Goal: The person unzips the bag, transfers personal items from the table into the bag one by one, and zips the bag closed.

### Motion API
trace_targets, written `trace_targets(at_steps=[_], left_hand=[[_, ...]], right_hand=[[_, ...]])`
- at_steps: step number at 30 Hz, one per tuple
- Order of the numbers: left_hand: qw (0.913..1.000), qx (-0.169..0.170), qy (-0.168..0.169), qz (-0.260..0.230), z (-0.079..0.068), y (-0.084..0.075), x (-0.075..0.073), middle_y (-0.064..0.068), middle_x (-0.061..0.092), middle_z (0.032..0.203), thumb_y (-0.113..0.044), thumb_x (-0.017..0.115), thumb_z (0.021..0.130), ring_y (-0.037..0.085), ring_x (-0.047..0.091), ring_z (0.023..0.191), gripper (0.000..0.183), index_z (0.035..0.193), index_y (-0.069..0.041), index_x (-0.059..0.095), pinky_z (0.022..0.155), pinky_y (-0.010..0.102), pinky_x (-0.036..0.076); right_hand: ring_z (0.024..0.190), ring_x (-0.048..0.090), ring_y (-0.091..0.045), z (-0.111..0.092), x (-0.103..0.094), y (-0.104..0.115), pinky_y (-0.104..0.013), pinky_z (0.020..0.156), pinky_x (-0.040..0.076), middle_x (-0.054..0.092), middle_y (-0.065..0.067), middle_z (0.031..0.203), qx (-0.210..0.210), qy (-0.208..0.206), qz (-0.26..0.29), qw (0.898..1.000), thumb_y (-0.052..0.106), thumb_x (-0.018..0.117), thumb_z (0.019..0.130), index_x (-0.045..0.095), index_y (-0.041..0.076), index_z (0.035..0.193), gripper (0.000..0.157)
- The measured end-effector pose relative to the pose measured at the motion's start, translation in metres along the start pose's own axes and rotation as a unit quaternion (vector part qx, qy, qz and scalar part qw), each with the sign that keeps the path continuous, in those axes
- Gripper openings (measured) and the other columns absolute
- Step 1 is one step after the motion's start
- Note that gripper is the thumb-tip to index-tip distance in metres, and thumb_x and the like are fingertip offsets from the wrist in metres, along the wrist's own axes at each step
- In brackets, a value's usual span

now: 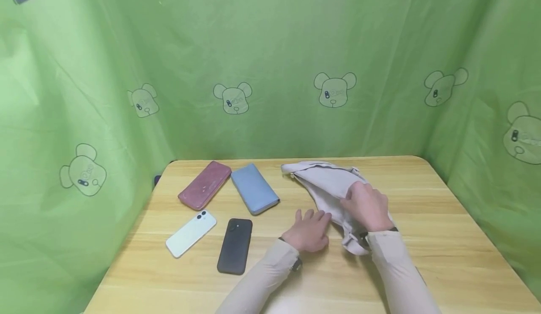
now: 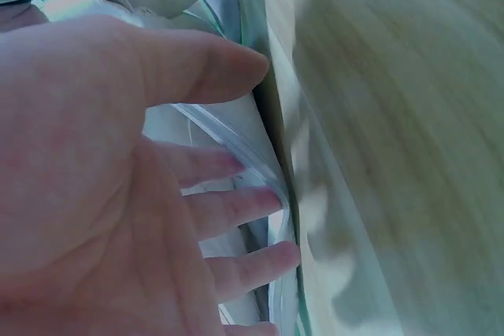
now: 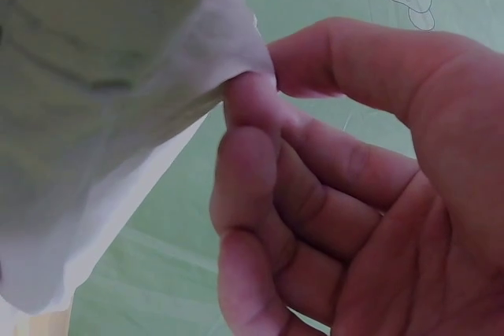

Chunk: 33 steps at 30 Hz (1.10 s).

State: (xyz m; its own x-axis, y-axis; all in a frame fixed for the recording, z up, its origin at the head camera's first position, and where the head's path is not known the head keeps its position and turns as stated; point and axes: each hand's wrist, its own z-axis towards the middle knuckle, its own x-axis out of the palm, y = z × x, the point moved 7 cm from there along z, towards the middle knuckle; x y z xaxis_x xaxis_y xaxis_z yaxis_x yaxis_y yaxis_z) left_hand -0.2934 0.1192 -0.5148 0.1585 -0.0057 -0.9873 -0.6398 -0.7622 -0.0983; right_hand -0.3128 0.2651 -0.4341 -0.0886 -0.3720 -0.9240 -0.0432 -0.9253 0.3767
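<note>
A pale grey fabric bag (image 1: 323,178) with a zipper lies at the right of the table, one side of it raised. My right hand (image 1: 367,206) pinches a fold of its fabric between thumb and index finger; in the right wrist view the other fingers curl below the pinched cloth (image 3: 181,53). My left hand (image 1: 309,232) is spread at the bag's near left edge. In the left wrist view its straight fingers reach along the zipper edge (image 2: 228,135), thumb held apart. The inside of the bag is mostly hidden.
Left of the bag lie a blue wallet (image 1: 255,188) and a dark pink wallet (image 1: 204,185). Nearer are a white phone (image 1: 191,233) and a black phone (image 1: 235,246). A green curtain (image 1: 270,70) with bear heads surrounds the wooden table (image 1: 444,239).
</note>
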Motion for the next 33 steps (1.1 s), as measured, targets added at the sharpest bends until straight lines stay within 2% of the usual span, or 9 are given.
trace_targets(at_steps=[6,10,15,20,23,26,30,33], left_hand=[[0.9997,0.017,-0.017,-0.004,0.005,0.007,-0.005,-0.001,0.047,0.157,-0.04,0.055,0.101,0.027,0.043,0.148,0.059,0.156,-0.025,0.039,0.123,0.058,0.035],[0.9986,0.029,-0.041,-0.017,0.008,0.02,-0.015,0.001,0.05,0.156,-0.038,0.052,0.104,0.026,0.046,0.147,0.053,0.154,-0.023,0.045,0.121,0.054,0.039],[0.993,0.042,-0.082,-0.073,0.002,0.043,-0.039,0.005,0.057,0.152,-0.029,0.052,0.105,0.025,0.054,0.14,0.047,0.149,-0.015,0.054,0.119,0.044,0.045],[0.981,0.038,-0.106,-0.158,-0.015,0.073,-0.068,0.009,0.059,0.15,-0.026,0.052,0.106,0.025,0.056,0.14,0.045,0.147,-0.009,0.054,0.121,0.038,0.044],[0.9665,0.021,-0.14,-0.214,-0.03,0.099,-0.085,0.011,0.06,0.149,-0.025,0.055,0.106,0.027,0.057,0.138,0.044,0.145,-0.006,0.055,0.12,0.042,0.045],[0.9444,-0.005,-0.194,-0.266,-0.05,0.129,-0.099,0.014,0.064,0.142,-0.023,0.057,0.105,0.031,0.062,0.13,0.039,0.14,-0.005,0.06,0.114,0.047,0.05],[0.9093,-0.046,-0.272,-0.312,-0.081,0.172,-0.109,0.016,0.071,0.129,-0.02,0.061,0.103,0.032,0.068,0.117,0.033,0.131,-0.004,0.067,0.103,0.053,0.056],[0.8765,-0.084,-0.333,-0.337,-0.101,0.207,-0.115,0.016,0.074,0.121,-0.018,0.064,0.101,0.032,0.071,0.11,0.028,0.124,-0.005,0.071,0.099,0.051,0.059]], right_hand=[[0.063,0.059,-0.025,0.0,-0.002,0.0,-0.036,0.056,0.041,0.07,-0.007,0.072,-0.002,0.0,0.007,1.0,0.026,0.069,0.087,0.069,0.015,0.067,0.022],[0.063,0.059,-0.025,0.0,-0.004,-0.002,-0.035,0.055,0.04,0.071,-0.007,0.073,-0.006,-0.006,0.01,1.0,0.026,0.07,0.086,0.07,0.015,0.068,0.022],[0.064,0.059,-0.024,-0.001,-0.003,-0.004,-0.035,0.055,0.04,0.07,-0.007,0.073,-0.005,-0.004,0.015,1.0,0.025,0.069,0.087,0.069,0.014,0.067,0.022],[0.064,0.059,-0.024,-0.004,-0.002,-0.007,-0.035,0.056,0.041,0.071,-0.008,0.076,0.001,0.007,0.019,1.0,0.025,0.07,0.087,0.071,0.013,0.072,0.02],[0.064,0.059,-0.024,-0.005,-0.004,-0.008,-0.035,0.056,0.041,0.073,-0.01,0.079,0.002,0.006,0.017,1.0,0.025,0.07,0.087,0.074,0.011,0.076,0.018],[0.065,0.06,-0.025,-0.006,-0.006,-0.008,-0.036,0.056,0.042,0.073,-0.012,0.081,0.0,0.006,0.018,1.0,0.025,0.07,0.087,0.074,0.01,0.078,0.018],[0.066,0.06,-0.027,-0.005,-0.006,-0.005,-0.039,0.057,0.044,0.072,-0.012,0.08,-0.007,0.002,0.017,1.0,0.025,0.071,0.087,0.073,0.012,0.074,0.019],[0.066,0.061,-0.027,-0.004,-0.006,-0.004,-0.041,0.058,0.045,0.072,-0.012,0.079,-0.01,-0.004,0.012,1.0,0.026,0.071,0.087,0.071,0.013,0.072,0.019]])
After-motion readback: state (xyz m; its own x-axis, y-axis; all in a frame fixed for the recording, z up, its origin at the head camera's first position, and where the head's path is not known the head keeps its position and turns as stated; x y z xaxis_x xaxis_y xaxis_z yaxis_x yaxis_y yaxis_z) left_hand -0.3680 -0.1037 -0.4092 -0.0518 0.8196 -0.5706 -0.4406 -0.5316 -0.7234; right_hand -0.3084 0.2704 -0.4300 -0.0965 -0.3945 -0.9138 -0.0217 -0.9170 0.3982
